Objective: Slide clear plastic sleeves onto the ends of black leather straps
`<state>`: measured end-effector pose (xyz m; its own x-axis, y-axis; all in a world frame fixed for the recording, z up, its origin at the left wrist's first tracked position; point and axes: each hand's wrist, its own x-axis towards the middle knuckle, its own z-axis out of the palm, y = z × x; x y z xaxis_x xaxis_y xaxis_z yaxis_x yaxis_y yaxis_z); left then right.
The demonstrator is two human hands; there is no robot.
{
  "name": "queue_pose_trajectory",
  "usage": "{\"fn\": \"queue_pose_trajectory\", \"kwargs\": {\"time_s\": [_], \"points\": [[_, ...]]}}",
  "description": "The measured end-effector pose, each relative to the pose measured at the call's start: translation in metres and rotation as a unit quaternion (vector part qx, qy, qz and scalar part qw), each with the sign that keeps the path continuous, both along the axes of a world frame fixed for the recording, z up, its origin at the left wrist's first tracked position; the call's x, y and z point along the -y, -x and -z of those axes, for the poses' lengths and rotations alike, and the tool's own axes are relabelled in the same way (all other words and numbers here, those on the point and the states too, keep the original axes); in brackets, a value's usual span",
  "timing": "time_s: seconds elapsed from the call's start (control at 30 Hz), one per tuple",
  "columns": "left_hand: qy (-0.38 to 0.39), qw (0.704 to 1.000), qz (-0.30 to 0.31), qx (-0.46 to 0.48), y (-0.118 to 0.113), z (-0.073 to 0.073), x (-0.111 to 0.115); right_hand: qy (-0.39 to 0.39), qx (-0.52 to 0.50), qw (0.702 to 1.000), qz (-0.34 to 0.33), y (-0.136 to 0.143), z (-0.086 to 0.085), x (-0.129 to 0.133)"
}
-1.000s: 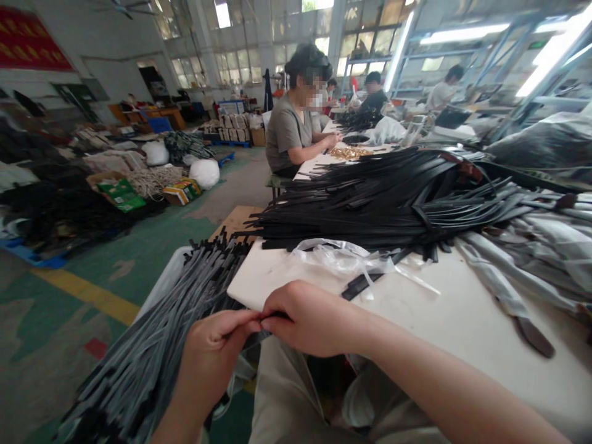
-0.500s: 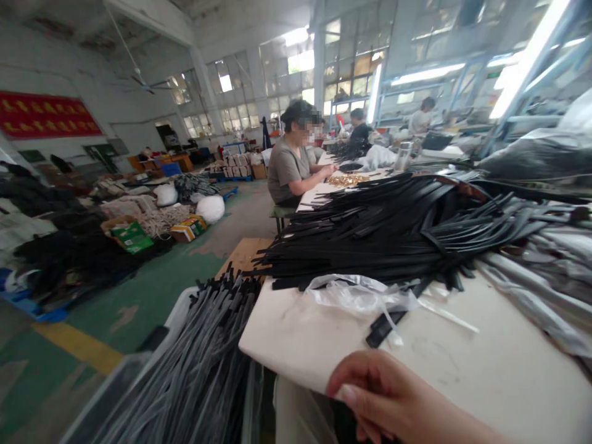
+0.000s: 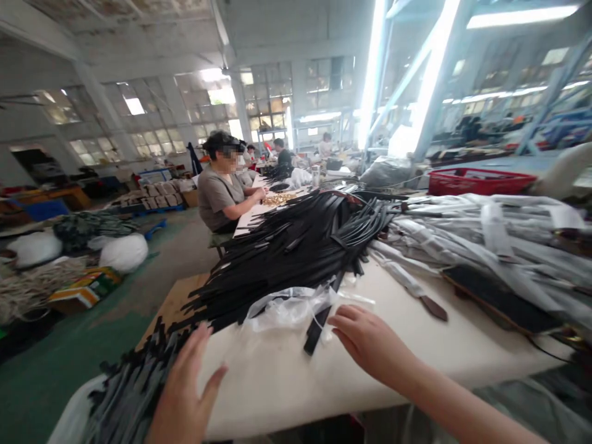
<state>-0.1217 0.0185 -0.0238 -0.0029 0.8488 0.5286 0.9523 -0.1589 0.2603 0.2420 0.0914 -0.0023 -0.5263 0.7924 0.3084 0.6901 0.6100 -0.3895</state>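
Note:
My left hand (image 3: 185, 388) is open, thumb and fingers spread, above the near left table corner beside a bin of dark straps (image 3: 129, 388). My right hand (image 3: 365, 339) is over the table with its fingers curled together; whatever is in them, if anything, is hidden. Just left of its fingertips lie a crumpled clear plastic bag (image 3: 277, 311) and the end of a black strap (image 3: 314, 336). Behind the bag, a large heap of black straps (image 3: 272, 253) spreads across the table.
White-wrapped straps (image 3: 462, 234) are piled at right, near a dark flat block (image 3: 499, 299) and a brown strap tip (image 3: 433, 308). Behind stands a red basket (image 3: 481, 182). A seated co-worker (image 3: 222, 191) handles small gold-coloured pieces (image 3: 277, 200) at the table's far left side.
The view has swung right, showing more wrapped straps and the red basket. My left hand has come into view. My right hand has moved forward over the table, close to the plastic bag.

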Motion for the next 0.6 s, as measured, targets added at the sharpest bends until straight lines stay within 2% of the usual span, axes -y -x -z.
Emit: {"fn": "queue_pose_trajectory", "kwargs": {"time_s": [0.03,0.07,0.13,0.2,0.3,0.4,0.5,0.6], "points": [[0.002,0.998,0.054,-0.032,-0.025,0.004,-0.017,-0.008,-0.012,1.0,0.005,0.003,-0.001,-0.003],[0.025,0.996,0.074,-0.049,-0.048,0.006,-0.033,-0.013,-0.03,0.999,0.005,0.007,-0.001,-0.005],[0.036,0.995,0.073,-0.055,-0.085,0.007,-0.055,-0.024,-0.067,0.997,-0.006,0.016,-0.001,-0.01],[0.039,0.997,0.048,-0.047,-0.104,0.005,-0.064,-0.021,-0.076,0.997,-0.005,0.026,0.0,-0.017],[0.039,0.998,0.03,-0.044,-0.111,0.008,-0.059,0.009,-0.052,0.998,0.018,0.037,0.001,-0.03],[0.034,0.997,0.029,-0.056,-0.11,0.021,-0.045,0.013,-0.068,0.996,0.048,0.028,-0.002,-0.042],[0.043,0.993,0.063,-0.085,-0.106,0.041,-0.037,-0.012,-0.114,0.99,0.086,-0.008,-0.011,-0.047],[0.049,0.989,0.078,-0.119,-0.1,0.06,-0.038,-0.105,-0.191,0.961,0.168,-0.068,-0.018,-0.044]]}}
